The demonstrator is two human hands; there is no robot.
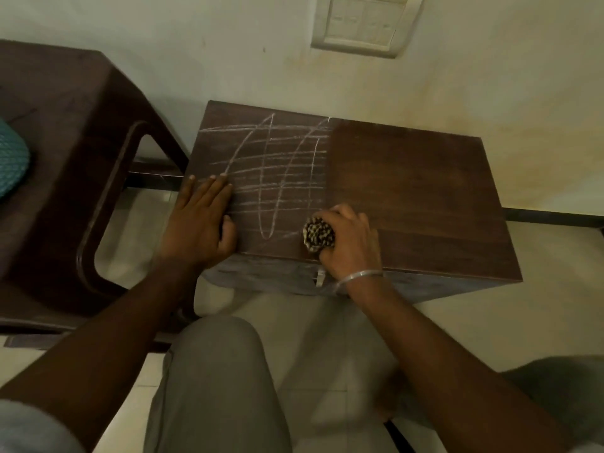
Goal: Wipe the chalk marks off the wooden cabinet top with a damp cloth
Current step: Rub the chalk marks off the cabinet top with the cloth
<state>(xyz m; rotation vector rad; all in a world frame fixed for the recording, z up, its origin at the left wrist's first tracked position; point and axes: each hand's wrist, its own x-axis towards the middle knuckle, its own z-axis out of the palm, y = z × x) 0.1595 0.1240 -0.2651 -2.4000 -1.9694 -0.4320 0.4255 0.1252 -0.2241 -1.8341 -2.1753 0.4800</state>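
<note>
A low wooden cabinet stands against the wall; its top is dark brown. White chalk marks criss-cross the left half of the top, while the right half shows none. My right hand is closed around a bunched, dark-and-light patterned cloth, pressed on the top near the front edge at the right end of the marks. My left hand lies flat on the top's front left corner, fingers together and thumb curled on the wood.
A dark brown plastic chair stands close on the left, with a teal knitted item on its seat. A switch plate is on the wall behind. My knees are just in front of the cabinet, over a pale tiled floor.
</note>
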